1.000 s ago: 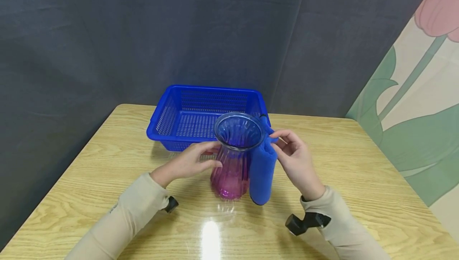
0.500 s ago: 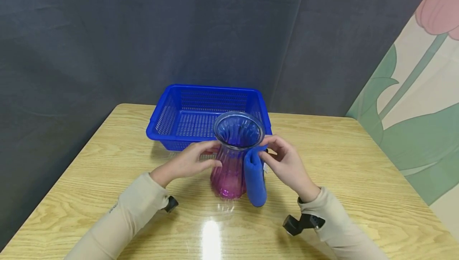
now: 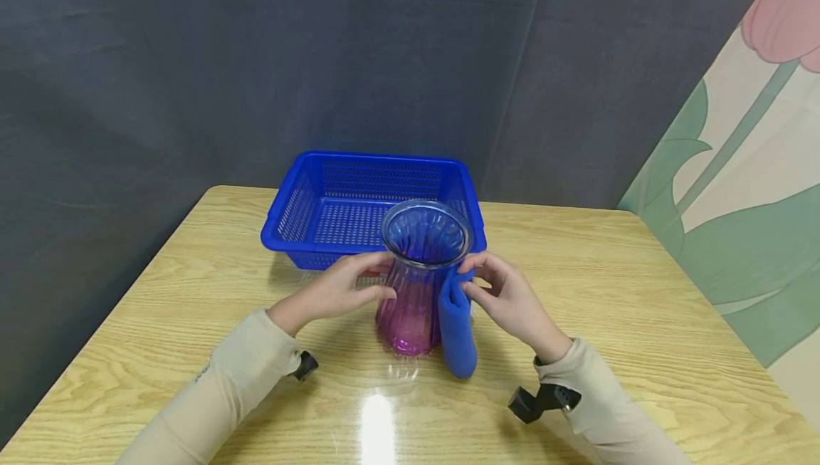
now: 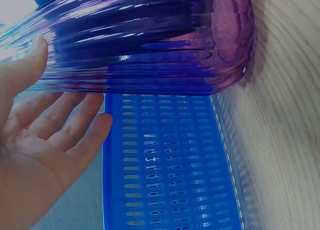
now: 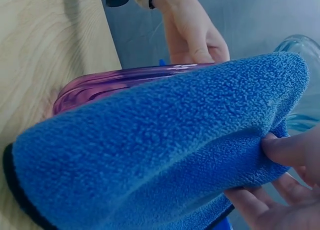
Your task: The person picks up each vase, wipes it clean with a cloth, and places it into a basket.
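Observation:
A ribbed glass vase [image 3: 413,308], blue at its flared rim and pink at its base, stands upright on the table. My left hand [image 3: 342,287] holds its left side, thumb in front and fingers reaching behind, as the left wrist view also shows. On the vase's right side hangs a folded blue fleecy cloth [image 3: 458,333] with dark edging. My right hand [image 3: 509,298] pinches the cloth near its top, just below the vase's rim. In the right wrist view the cloth [image 5: 165,135] covers most of the vase [image 5: 100,87].
Behind the vase sits a blue perforated plastic basket [image 3: 297,255], partly hidden by it. The wood-grain table [image 3: 640,308] ends at a dark curtain [image 3: 384,59] at the back. A flower-patterned panel [image 3: 756,223] stands on the right.
My right hand has moved left and slightly down with the cloth, bringing it closer against the vase; the cloth now hangs narrower. Left hand, vase and basket have stayed put.

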The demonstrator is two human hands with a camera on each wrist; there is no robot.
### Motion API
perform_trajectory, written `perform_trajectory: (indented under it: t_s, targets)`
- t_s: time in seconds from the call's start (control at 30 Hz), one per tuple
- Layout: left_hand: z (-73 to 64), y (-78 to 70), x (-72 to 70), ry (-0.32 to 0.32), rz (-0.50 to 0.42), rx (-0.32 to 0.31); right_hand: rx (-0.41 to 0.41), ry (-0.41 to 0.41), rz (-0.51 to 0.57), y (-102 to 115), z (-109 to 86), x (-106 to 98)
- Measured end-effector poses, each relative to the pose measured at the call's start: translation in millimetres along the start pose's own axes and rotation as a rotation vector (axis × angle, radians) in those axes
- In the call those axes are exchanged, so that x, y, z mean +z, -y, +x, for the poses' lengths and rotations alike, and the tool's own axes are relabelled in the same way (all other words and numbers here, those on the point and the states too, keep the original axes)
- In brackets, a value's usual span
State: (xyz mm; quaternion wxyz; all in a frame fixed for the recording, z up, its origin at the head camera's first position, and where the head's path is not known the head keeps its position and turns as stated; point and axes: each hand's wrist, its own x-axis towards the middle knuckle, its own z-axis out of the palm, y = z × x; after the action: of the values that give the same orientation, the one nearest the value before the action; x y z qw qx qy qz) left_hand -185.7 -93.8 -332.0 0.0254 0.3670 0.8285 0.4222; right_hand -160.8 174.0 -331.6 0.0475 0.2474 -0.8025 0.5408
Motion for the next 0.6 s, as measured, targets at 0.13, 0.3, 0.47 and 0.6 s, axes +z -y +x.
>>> perform_trajectory:
  t_s: [0.13,0.3,0.47,0.6]
  targets:
    - [-0.1,-0.5,-0.2,0.001,0.001,-0.004,0.009,0.022,0.007,-4.8,-0.3,0.6]
    - [-0.5,-1.5,-0.7,0.0,0.003,-0.009,0.041,0.032,0.007,-8.7,-0.7,1.8]
    - [-0.3,-1.4,-0.7,-0.001,0.002,-0.008,0.085,0.046,-0.006,-10.5,-1.0,1.0]
    - [-0.4,-1.1,-0.5,0.0,0.0,-0.011,0.109,0.053,-0.013,-11.8,-1.1,0.5]
